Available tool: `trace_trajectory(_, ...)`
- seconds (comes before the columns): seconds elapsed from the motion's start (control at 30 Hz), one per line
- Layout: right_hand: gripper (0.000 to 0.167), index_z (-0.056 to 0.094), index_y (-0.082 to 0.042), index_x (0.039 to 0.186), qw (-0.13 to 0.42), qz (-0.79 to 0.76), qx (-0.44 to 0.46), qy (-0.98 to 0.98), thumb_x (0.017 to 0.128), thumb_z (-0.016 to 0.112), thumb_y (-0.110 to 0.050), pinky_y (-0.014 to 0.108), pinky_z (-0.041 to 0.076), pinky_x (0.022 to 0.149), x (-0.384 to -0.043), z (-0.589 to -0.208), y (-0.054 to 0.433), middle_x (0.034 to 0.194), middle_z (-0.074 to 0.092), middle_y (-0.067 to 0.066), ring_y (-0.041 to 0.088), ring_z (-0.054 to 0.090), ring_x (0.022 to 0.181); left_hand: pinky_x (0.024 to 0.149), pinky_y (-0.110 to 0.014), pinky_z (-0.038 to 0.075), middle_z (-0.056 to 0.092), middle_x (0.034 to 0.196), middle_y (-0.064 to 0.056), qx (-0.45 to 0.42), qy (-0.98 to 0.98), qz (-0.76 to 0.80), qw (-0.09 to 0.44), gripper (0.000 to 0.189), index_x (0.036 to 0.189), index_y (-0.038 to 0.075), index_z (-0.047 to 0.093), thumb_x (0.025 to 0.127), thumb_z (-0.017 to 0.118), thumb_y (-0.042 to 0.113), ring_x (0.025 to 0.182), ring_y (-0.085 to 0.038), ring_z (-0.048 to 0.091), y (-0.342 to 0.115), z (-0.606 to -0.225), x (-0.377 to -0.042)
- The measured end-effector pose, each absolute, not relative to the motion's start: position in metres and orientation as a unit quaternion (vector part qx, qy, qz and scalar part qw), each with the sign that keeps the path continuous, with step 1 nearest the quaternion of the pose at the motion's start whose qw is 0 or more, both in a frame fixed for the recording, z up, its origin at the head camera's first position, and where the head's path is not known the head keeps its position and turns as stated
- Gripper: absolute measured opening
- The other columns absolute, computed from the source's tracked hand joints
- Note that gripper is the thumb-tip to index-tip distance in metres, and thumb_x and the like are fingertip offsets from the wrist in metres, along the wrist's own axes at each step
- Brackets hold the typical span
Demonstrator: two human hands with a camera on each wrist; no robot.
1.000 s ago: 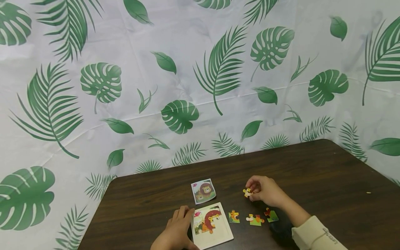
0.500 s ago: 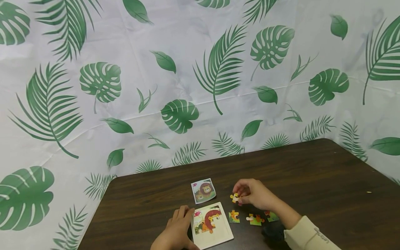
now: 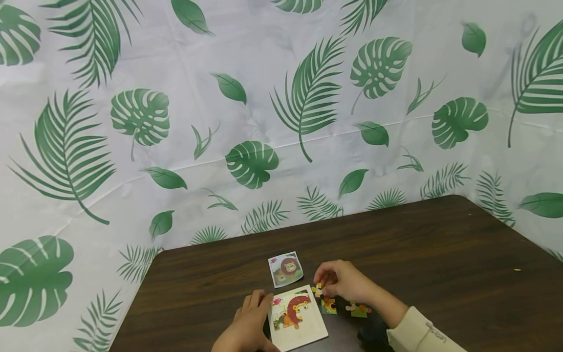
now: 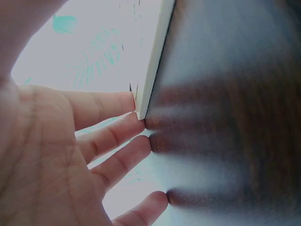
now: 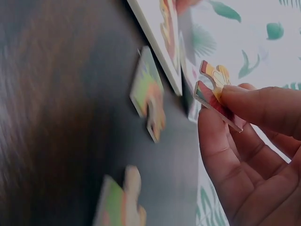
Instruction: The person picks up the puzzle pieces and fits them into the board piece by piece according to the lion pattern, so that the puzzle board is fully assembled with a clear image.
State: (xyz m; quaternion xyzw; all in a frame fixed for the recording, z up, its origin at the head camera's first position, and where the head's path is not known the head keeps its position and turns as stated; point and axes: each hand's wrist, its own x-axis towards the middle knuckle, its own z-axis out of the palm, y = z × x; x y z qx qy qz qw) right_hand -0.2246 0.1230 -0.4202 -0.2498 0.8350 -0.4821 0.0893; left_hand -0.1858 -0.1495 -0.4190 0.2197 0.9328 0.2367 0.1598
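Note:
My right hand (image 3: pixel 345 281) pinches a jigsaw piece (image 5: pixel 212 101) between thumb and fingers, just off the table at the puzzle board's upper right. Red, yellow and green show on its face. Flat on the table lies the pale board (image 3: pixel 310 330), with part of a lion picture fitted at its upper left. Against the board's left edge rests my left hand (image 3: pixel 246 320); its fingers (image 4: pixel 124 157) are extended, touching the rim and tabletop. Two loose jigsaw pieces, one (image 3: pixel 328 307) near the board and another (image 3: pixel 359 311) farther right, lie below my right hand.
A small lion picture card (image 3: pixel 286 270) lies just beyond the board, its corner slightly curled. The dark wooden table (image 3: pixel 211 274) reaches back to a white leaf-print sheet (image 3: pixel 198 98) hanging behind it.
My right hand has moved left and nearer the board with the pinched jigsaw piece. Its forearm now hides a green and red piece that lay at the right. The left hand has stayed put.

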Motion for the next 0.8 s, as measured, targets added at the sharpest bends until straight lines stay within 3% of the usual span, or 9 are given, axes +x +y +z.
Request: trace_trajectory(0.8, 0.018, 0.067, -0.009, 0.081, 0.140, -0.457, -0.302, 0.825, 0.078, 0.065, 0.009, 0.023, 0.045, 0.053, -0.217, -0.420, 0.085, 0.071, 0.060, -0.002, 0.008, 0.055, 0.059, 0.085, -0.066, 0.028, 0.030, 0.132, -0.018, 0.220, 0.933, 0.244, 0.150, 0.106, 0.138, -0.001, 0.036, 0.055, 0.087, 0.039, 0.120, -0.041, 0.027, -0.150, -0.421, -0.185)
